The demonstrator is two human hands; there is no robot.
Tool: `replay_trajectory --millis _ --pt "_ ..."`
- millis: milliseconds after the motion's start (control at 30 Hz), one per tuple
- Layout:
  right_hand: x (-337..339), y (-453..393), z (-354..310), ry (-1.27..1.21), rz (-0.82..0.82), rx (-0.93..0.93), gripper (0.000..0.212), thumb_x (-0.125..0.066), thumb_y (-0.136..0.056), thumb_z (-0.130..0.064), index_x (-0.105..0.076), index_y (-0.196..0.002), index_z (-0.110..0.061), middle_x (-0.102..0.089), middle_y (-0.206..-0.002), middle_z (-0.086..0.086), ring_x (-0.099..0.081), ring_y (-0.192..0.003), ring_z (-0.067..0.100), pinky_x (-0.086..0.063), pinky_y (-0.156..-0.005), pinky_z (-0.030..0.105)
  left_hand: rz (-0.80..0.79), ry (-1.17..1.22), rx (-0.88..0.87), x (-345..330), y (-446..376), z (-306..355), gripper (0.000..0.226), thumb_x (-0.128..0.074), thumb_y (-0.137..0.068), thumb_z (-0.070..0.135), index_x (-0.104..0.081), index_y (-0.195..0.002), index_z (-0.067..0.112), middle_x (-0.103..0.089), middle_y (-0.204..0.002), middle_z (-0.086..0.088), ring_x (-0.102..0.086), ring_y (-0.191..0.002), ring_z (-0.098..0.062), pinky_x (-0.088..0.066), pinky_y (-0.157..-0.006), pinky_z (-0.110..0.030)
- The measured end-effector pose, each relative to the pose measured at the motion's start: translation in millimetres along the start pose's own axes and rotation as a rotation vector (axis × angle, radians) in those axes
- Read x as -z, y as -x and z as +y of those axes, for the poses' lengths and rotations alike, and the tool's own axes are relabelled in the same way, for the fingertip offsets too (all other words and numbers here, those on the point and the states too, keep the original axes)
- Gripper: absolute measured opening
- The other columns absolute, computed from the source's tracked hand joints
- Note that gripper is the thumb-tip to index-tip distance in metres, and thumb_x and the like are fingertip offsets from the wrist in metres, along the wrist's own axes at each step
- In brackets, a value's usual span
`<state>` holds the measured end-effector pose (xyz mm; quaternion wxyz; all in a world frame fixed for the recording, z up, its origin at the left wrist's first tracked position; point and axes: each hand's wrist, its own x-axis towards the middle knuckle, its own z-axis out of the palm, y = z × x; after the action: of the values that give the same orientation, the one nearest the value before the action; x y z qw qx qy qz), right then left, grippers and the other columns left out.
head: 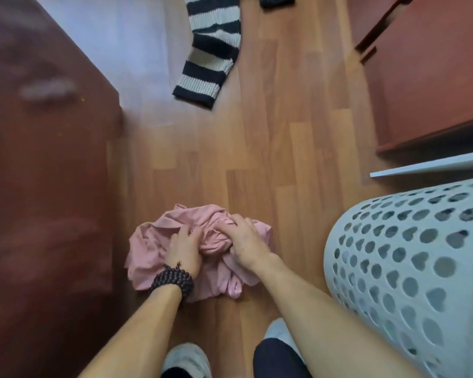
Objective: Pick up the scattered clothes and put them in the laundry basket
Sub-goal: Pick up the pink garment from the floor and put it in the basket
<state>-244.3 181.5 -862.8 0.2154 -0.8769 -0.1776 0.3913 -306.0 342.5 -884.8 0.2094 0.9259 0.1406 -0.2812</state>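
Observation:
A crumpled pink garment (148, 249) lies on the wooden floor just in front of my feet. My left hand (185, 251), with a dark bead bracelet at the wrist, presses down on its middle with fingers curled into the cloth. My right hand (245, 241) grips a bunched fold of the same garment beside it. A black-and-cream striped knit garment (210, 53) lies spread on the floor farther ahead. The pale perforated laundry basket (410, 263) stands at my right, close to my right forearm; its opening is out of view.
A dark red-brown cabinet (47, 159) fills the left side. A reddish wooden furniture piece (426, 77) and a white board edge (426, 166) stand at the right rear. My slippered feet (186, 360) are at the bottom edge. Another dark striped scrap (276, 0) shows at the top.

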Motion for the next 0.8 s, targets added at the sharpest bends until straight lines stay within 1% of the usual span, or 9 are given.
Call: replay_trajectory --millis 67,200,267,300,367,467,533,600,800 --pt "13 22 -11 -0.081 0.096 -0.066 0.066 -0.055 -0.079 0.002 -0.062 -0.137 -0.03 -0.054 -0.136 0.011 -0.052 -0.115 0.037 -0.039 -0.104 0.04 0.048 0.1 0.01 30 17 15 0.044 -0.057 -0.079 0.0 -0.065 -0.119 0.017 -0.06 -0.117 -0.014 -0.062 -0.103 -0.037 -0.053 -0.088 -0.044" --pt "71 80 -45 -0.367 0.398 -0.089 0.072 -0.049 -0.065 0.0 -0.067 -0.126 -0.033 -0.059 -0.126 0.009 -0.061 -0.115 0.034 -0.048 -0.106 0.048 0.179 0.22 -0.044 122 55 71 0.038 -0.059 -0.072 -0.004 -0.066 -0.106 0.011 -0.062 -0.112 -0.016 -0.062 -0.1 -0.039 -0.051 -0.083 -0.041" --pt "118 119 -69 -0.484 0.506 -0.118 0.068 -0.049 -0.066 0.002 -0.071 -0.126 -0.021 -0.058 -0.127 0.012 -0.06 -0.12 0.03 -0.039 -0.114 0.023 0.234 0.311 -0.078 174 77 113 0.041 -0.06 -0.069 -0.01 -0.068 -0.105 0.007 -0.064 -0.113 -0.017 -0.063 -0.1 -0.037 -0.046 -0.082 -0.03" --pt "147 139 -80 -0.512 0.576 -0.131 0.065 -0.05 -0.067 0.002 -0.071 -0.127 -0.015 -0.058 -0.127 0.014 -0.06 -0.121 0.029 -0.034 -0.111 0.012 0.268 0.348 -0.106 199 87 135 0.042 -0.061 -0.067 -0.012 -0.069 -0.105 0.006 -0.065 -0.113 -0.016 -0.063 -0.1 -0.035 -0.043 -0.081 -0.025" --pt "201 179 -98 -0.52 0.729 -0.12 0.061 -0.054 -0.068 0.003 -0.072 -0.125 -0.009 -0.058 -0.126 0.017 -0.061 -0.12 0.029 -0.032 -0.109 0.007 0.325 0.411 -0.163 248 111 181 0.045 -0.063 -0.065 -0.012 -0.07 -0.106 0.006 -0.067 -0.11 -0.014 -0.064 -0.1 -0.033 -0.042 -0.083 -0.021" --pt "270 240 -111 -0.514 0.876 -0.109 0.059 -0.06 -0.068 0.004 -0.072 -0.126 -0.007 -0.059 -0.126 0.018 -0.061 -0.12 0.027 -0.033 -0.11 0.007 0.396 0.472 -0.304 308 149 249 0.045 -0.059 -0.064 -0.007 -0.071 -0.105 0.008 -0.068 -0.105 -0.011 -0.065 -0.096 -0.035 -0.053 -0.091 -0.041" --pt "308 284 -113 -0.503 0.944 -0.109 0.059 -0.06 -0.069 0.001 -0.071 -0.127 -0.008 -0.059 -0.128 0.018 -0.059 -0.123 0.026 -0.033 -0.11 0.008 0.423 0.494 -0.407 335 175 288 0.044 -0.056 -0.065 -0.004 -0.072 -0.104 0.008 -0.07 -0.103 -0.01 -0.066 -0.094 -0.034 -0.053 -0.092 -0.052" --pt "339 325 -114 -0.496 0.984 -0.115 0.059 -0.058 -0.07 0.0 -0.071 -0.128 -0.008 -0.057 -0.132 0.018 -0.057 -0.126 0.025 -0.034 -0.112 0.01 0.4 0.51 -0.449 354 198 322 0.044 -0.057 -0.066 -0.001 -0.072 -0.107 0.008 -0.07 -0.107 -0.009 -0.066 -0.099 -0.035 -0.053 -0.093 -0.051" --pt "367 446 -83 -0.497 1.113 -0.315 0.067 -0.052 -0.073 0.016 -0.066 -0.133 -0.011 -0.052 -0.142 0.015 -0.051 -0.136 0.025 -0.038 -0.117 0.023 0.102 0.512 -0.541 353 268 416 0.048 -0.056 -0.072 0.011 -0.072 -0.117 0.015 -0.069 -0.118 -0.006 -0.062 -0.112 -0.031 -0.051 -0.1 -0.047"
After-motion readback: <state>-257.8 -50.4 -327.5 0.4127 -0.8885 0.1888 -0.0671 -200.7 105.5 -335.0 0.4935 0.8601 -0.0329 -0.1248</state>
